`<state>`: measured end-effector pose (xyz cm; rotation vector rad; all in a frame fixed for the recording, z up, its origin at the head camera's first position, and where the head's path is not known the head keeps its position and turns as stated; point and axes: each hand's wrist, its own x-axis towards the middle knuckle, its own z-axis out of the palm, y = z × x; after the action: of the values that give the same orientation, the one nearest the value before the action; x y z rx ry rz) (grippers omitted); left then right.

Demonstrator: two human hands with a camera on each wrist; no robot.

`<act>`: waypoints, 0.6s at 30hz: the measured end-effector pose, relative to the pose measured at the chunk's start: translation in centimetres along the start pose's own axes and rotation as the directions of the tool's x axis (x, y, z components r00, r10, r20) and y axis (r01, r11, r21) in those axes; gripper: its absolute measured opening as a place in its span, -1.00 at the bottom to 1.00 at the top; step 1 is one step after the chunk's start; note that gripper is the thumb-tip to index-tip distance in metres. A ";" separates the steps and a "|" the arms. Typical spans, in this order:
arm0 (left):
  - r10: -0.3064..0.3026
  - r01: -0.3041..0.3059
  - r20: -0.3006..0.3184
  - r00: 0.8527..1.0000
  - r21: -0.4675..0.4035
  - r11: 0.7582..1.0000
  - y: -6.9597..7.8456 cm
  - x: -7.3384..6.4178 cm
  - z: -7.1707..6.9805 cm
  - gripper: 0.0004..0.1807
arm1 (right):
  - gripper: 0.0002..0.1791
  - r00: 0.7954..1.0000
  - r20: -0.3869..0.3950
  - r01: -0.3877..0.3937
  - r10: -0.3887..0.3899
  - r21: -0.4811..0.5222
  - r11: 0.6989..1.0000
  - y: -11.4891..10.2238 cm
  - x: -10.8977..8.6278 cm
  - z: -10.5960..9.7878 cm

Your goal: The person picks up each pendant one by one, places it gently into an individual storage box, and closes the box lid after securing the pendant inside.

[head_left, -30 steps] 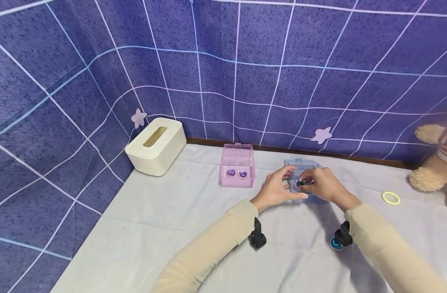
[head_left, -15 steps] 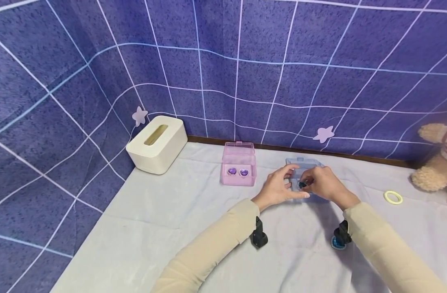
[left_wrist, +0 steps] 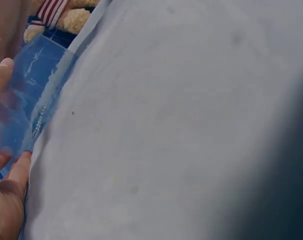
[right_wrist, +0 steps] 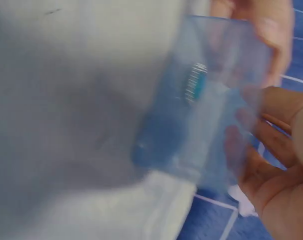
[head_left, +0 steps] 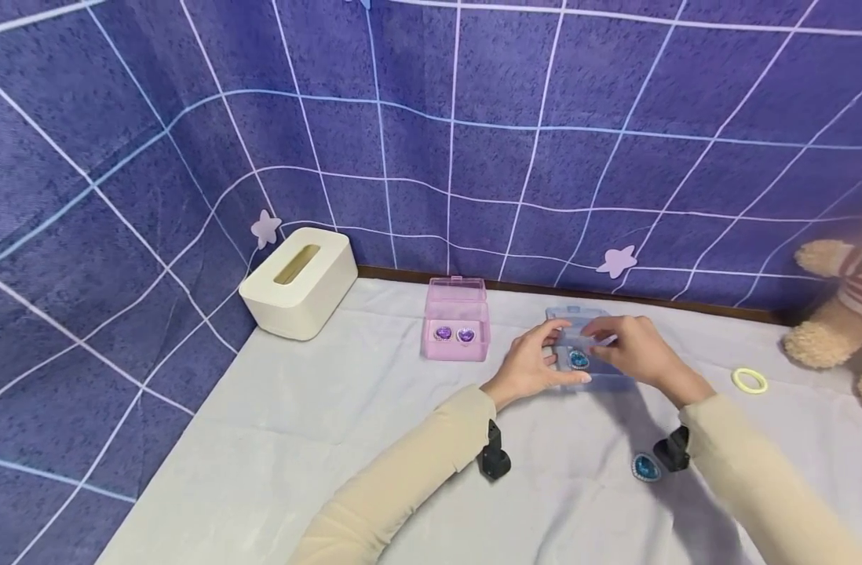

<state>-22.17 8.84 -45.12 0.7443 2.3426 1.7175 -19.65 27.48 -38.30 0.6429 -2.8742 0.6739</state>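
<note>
Head view: a blue gem [head_left: 645,467] lies near, right of centre. Beyond, the left hand [head_left: 533,359], its grip around the blue box [head_left: 609,383], should hold that steady; the right hand [head_left: 636,349], grip narrow and seemingly empty, had best avoid nudging the second gem [head_left: 578,360] inside. Fingers partly hide the far lid [head_left: 575,312]; right fingertip contact is unclear.

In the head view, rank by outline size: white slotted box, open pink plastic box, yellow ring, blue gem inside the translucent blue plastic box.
1. White slotted box
2. Pink plastic box
3. Yellow ring
4. Boxed blue gem
</note>
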 end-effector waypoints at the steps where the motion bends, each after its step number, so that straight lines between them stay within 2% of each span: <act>1: 0.001 -0.001 0.004 1.000 -0.010 1.000 -0.1 0.0 0.1 -0.11 | -0.75 1.000 -0.030 0.010 -0.009 0.012 1.000 0.0 -0.5 -0.5; 3: 0.006 -0.005 0.010 1.000 -0.021 1.000 -0.2 0.1 0.3 -0.11 | -0.73 0.996 -0.079 0.034 -0.032 0.018 0.999 -0.2 -1.7 -1.5; 5: 0.010 -0.010 0.003 1.000 -0.026 1.000 -0.2 0.1 0.0 -0.11 | -0.71 0.989 -0.119 0.085 -0.086 -0.020 0.996 -0.7 -2.7 -2.1; 11: 0.016 -0.016 0.000 1.000 -0.033 0.999 -0.3 0.2 -0.3 -0.10 | -0.58 0.950 -0.221 0.206 -0.223 -0.098 0.974 -2.6 -6.7 -2.2; 15: 0.023 -0.023 0.007 1.000 -0.042 0.999 -0.4 0.2 -0.1 -0.08 | -0.50 0.931 -0.251 0.255 -0.266 -0.076 0.964 -4.1 -9.2 -1.8; 18: 0.029 -0.028 0.016 0.999 -0.046 0.999 -0.5 0.3 0.2 -0.08 | -0.45 0.930 -0.257 0.261 -0.262 -0.036 0.965 -4.9 -11.1 -1.4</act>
<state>-22.50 9.00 -45.56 0.7850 2.2847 1.7626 -7.47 28.32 -37.47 0.8491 -2.4898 0.6599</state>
